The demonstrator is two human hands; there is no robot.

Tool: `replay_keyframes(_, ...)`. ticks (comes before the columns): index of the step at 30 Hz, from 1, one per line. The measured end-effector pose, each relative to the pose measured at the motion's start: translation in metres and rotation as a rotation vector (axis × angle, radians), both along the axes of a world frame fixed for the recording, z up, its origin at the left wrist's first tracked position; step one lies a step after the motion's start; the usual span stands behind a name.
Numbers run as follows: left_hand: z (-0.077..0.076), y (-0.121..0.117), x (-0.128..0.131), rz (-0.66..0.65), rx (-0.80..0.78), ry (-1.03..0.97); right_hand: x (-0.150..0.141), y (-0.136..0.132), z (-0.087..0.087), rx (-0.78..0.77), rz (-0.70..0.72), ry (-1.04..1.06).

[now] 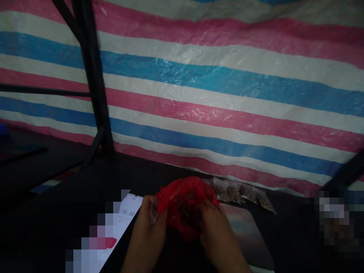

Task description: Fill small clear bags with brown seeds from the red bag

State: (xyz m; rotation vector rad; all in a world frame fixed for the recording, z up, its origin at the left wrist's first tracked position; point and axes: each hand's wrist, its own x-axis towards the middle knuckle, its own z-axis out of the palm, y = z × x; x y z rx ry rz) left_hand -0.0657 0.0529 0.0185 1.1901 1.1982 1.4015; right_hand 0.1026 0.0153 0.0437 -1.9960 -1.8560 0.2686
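Now, at the lower left of the frame, a phone (125, 220) glows on the dark desk (71, 201). Beside it, my left hand (149, 227) and my right hand (212, 227) both pinch a thin, crinkly red plastic bag (182, 201) at the lower middle. I think I am opening it; next I must pull gently so it won't rip. Right of it lie small clear packets (241, 191) by the striped sheet (216, 87).
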Motion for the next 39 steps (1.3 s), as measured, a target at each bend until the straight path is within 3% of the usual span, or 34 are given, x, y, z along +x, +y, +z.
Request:
replay_keyframes(5,-0.004,-0.012,0.014,-0.093,-0.227,0.139,-0.002,-0.002,0.001,-0.010,0.009,-0.013)
replay_keyframes(8,-0.004,-0.015,0.022,-0.084,-0.260,0.111,-0.005,-0.002,-0.002,0.014,0.036,0.024)
replay_keyframes(15,-0.011,-0.008,0.026,-0.016,-0.287,-0.210,-0.005,0.000,-0.013,0.052,0.041,0.223)
replay_keyframes(19,-0.016,-0.005,0.024,-0.023,-0.325,-0.257,-0.003,0.001,-0.010,0.014,0.039,0.360)
replay_keyframes(23,-0.012,-0.003,0.014,-0.025,-0.259,-0.222,0.001,0.005,-0.012,-0.023,0.005,0.595)
replay_keyframes(27,-0.011,0.000,-0.001,0.025,-0.052,0.055,0.009,0.008,-0.012,-0.007,0.021,0.758)
replay_keyframes(30,-0.018,0.002,-0.009,0.093,0.135,0.314,0.013,0.005,-0.001,0.023,0.055,0.776)
replay_keyframes(32,-0.023,0.002,-0.012,0.071,0.186,0.415,0.012,0.000,0.011,0.044,0.076,0.779)
replay_keyframes(36,-0.028,-0.002,-0.013,-0.005,0.224,0.500,-0.003,-0.010,0.033,0.038,0.148,0.758)
replay_keyframes(39,-0.030,-0.005,-0.012,-0.094,0.260,0.522,-0.019,-0.013,0.039,0.002,0.221,0.629)
